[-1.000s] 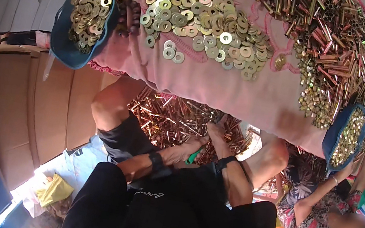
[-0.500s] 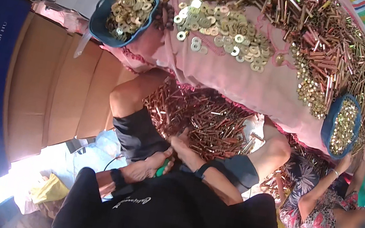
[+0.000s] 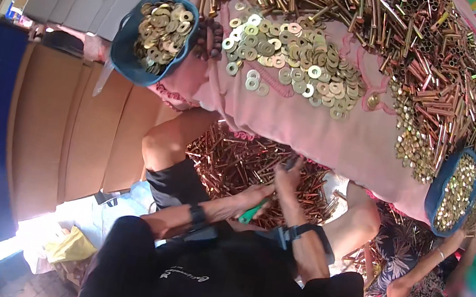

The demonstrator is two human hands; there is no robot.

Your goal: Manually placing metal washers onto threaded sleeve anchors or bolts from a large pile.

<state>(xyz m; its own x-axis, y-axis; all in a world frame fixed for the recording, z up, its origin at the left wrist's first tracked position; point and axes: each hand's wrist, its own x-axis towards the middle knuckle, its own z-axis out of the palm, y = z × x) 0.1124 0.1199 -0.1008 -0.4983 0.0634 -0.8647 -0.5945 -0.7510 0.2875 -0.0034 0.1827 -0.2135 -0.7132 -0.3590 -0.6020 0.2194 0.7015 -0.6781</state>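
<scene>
My left hand (image 3: 255,197) is closed round a small green object (image 3: 249,213), only part of which shows below the fingers; its kind is hidden. Just right of it and farther out, my right hand (image 3: 287,180) has its fingers drawn together, with something dark at their tips that I cannot make out. The two hands are close together over a large heap of brassy and copper-coloured bolts (image 3: 228,166) between my knees. A pink cloth (image 3: 317,134) rises beyond the heap, with many flat washers (image 3: 293,50) spread on it.
At the far left, a blue basin (image 3: 130,73) holds washers. Another blue basin (image 3: 436,196) holds small brassy parts, beside a co-worker's hand (image 3: 452,242). Long bolts and tubes (image 3: 439,88) cover the far side. Cardboard boxes (image 3: 44,127) stand at my left.
Both my hands have moved right and farther out over the bolt heap. The green object has travelled with my left hand. The whole view has shifted slightly.
</scene>
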